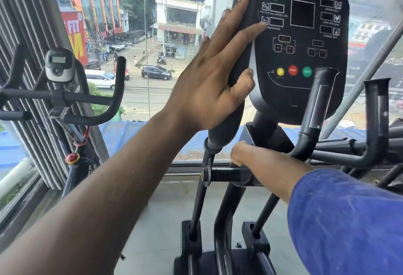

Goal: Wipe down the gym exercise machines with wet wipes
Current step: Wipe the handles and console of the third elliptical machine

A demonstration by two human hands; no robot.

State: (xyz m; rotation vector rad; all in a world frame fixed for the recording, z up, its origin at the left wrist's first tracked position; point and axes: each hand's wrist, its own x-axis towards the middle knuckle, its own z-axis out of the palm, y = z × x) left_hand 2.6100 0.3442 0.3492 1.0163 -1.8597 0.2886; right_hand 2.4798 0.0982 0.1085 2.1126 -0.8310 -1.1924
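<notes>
Elliptical's left handlebar [241, 61] is braced by flat, straight-fingered left hand [209, 82]. Right hand [242, 153] is curled low by the crossbar [226, 174]; no wipe is visible. Frame judged rigid, heavy; the soft wipe is best bunched in the palm.

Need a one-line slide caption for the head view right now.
Left hand rests flat on the elliptical's handle beside the console; right hand reaches the lower frame.
</notes>
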